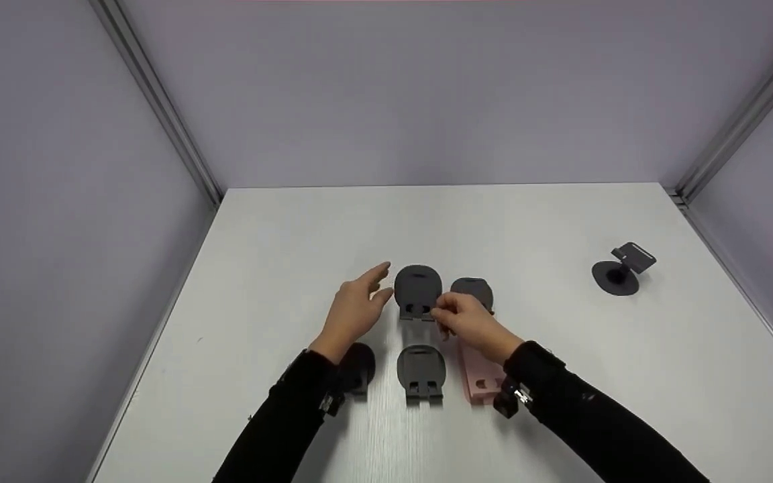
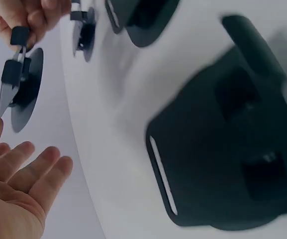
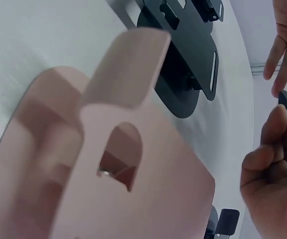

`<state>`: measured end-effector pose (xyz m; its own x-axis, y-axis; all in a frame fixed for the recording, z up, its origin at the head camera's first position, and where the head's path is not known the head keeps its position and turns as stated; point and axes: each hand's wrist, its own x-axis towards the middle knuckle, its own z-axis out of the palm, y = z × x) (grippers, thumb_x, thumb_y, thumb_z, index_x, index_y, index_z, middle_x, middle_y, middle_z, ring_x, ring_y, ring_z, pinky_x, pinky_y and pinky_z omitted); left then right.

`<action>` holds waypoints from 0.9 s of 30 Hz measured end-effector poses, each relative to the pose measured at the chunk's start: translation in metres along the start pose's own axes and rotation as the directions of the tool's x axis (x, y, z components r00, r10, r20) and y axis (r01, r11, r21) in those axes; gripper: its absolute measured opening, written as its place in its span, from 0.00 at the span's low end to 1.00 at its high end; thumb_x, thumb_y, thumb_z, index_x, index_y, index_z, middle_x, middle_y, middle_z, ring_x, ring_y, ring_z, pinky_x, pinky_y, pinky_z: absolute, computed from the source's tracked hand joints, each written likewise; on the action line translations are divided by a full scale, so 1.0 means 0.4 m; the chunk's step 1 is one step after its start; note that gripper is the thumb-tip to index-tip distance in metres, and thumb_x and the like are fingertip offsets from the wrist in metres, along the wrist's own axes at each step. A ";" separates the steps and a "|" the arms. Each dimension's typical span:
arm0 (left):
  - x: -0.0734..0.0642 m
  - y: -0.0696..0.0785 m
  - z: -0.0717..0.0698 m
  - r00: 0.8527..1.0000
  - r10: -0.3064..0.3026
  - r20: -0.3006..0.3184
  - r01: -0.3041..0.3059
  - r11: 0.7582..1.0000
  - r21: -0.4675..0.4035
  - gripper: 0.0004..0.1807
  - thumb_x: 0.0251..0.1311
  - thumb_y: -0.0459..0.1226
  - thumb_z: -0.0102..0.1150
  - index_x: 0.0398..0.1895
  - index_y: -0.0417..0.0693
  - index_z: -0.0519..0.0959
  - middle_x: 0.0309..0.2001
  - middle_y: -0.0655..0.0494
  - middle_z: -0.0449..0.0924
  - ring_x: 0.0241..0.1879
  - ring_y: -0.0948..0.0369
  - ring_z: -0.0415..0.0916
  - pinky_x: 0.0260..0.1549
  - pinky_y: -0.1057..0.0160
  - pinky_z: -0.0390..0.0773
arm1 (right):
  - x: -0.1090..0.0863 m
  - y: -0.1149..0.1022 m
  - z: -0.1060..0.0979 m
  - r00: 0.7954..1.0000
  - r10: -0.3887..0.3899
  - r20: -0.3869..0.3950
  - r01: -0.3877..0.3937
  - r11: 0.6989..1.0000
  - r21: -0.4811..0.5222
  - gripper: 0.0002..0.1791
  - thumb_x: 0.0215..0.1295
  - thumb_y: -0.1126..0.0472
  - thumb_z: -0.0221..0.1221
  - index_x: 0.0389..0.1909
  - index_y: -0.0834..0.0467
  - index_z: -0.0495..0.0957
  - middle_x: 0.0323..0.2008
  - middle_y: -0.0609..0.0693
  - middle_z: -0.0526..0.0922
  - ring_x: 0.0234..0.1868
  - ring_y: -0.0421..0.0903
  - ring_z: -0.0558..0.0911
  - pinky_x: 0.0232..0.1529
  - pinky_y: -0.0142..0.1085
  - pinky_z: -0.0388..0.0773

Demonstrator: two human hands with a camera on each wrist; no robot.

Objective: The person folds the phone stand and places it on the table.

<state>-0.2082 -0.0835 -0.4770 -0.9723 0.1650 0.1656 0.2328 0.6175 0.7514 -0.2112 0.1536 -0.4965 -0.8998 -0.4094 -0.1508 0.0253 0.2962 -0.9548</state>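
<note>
A dark grey phone stand (image 1: 418,285) with a rounded plate is raised over the middle of the table. My right hand (image 1: 474,323) pinches it by the lip at its lower edge. At its left side is my left hand (image 1: 353,310), fingers loosely extended. In the left wrist view, that hand's thumb is at the edge of the stand's plate, and the dark disc base shows behind. Nearer to me are a second dark stand (image 1: 421,365), a black stand (image 1: 359,365) partly behind my left wrist, and a pink phone stand (image 1: 480,369) below my right hand.
Another dark stand (image 1: 472,288) is just behind my right hand, partly covered by it. At the far right, a dark stand (image 1: 616,278) with a round base and tilted plate stands alone. Pale partition walls (image 1: 386,94) enclose the white table (image 1: 279,228).
</note>
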 end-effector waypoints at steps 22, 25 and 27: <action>-0.056 -0.179 -0.083 0.958 -0.288 0.004 0.241 0.808 0.537 0.32 0.69 0.55 0.59 0.72 0.54 0.73 0.76 0.40 0.63 0.74 0.29 0.52 0.66 0.22 0.51 | 0.036 0.024 -0.017 0.985 0.170 -0.015 -0.171 0.980 -0.107 0.12 0.74 0.66 0.54 0.27 0.63 0.74 0.16 0.45 0.69 0.11 0.36 0.63 0.15 0.29 0.61; -0.062 -0.190 -0.085 0.950 -0.312 0.004 0.258 0.792 0.554 0.33 0.68 0.56 0.60 0.72 0.56 0.73 0.76 0.38 0.61 0.74 0.26 0.50 0.65 0.21 0.50 | 0.037 0.023 -0.014 0.980 0.198 -0.022 -0.200 0.970 -0.136 0.12 0.73 0.67 0.54 0.27 0.65 0.74 0.15 0.44 0.68 0.11 0.36 0.63 0.14 0.28 0.61; -0.065 -0.194 -0.085 0.949 -0.315 0.002 0.262 0.791 0.553 0.32 0.67 0.56 0.61 0.71 0.55 0.74 0.76 0.37 0.61 0.73 0.25 0.50 0.63 0.19 0.50 | 0.038 0.021 -0.011 0.977 0.210 -0.039 -0.213 0.962 -0.169 0.13 0.72 0.68 0.54 0.25 0.65 0.74 0.15 0.44 0.68 0.12 0.36 0.62 0.14 0.29 0.60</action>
<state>-0.2017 -0.1617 -0.5177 -0.9960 -0.0367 -0.0812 -0.0584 0.9569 0.2844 -0.2264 0.1536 -0.5059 -0.8906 -0.3044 -0.3379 0.1427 0.5183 -0.8432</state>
